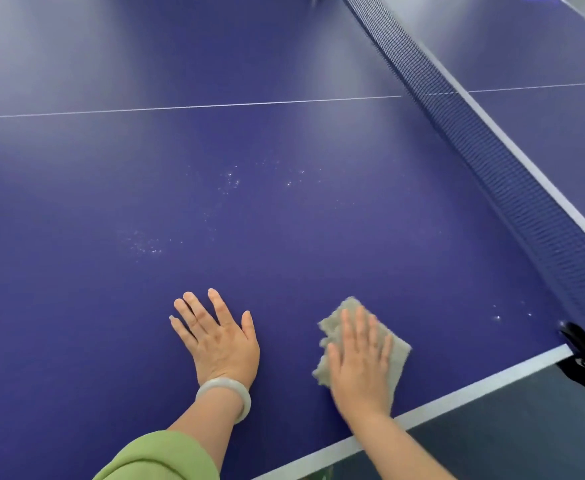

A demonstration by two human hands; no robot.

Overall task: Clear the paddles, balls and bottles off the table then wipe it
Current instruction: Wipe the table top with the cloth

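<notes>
On the table [284, 237], right hand [360, 358] presses cloth [400, 355] (grey).

Blue table [284, 140] with white lines; grey-beige cloth [396, 358]; dark mesh net [491, 161] (white-edged); green sleeve [159, 459].

Tabletop [284, 237]: open blue surface runs from the near edge out past the white centre line [187, 107] — room to sweep forward and left. Net [491, 150] walls off the right side along its whole run. Black net clamp [568, 336] sits at the near edge, right of the cloth [400, 355]. Left hand [218, 341] lies flat on the surface near the right hand [360, 362] — it blocks a straight leftward pass there.
</notes>
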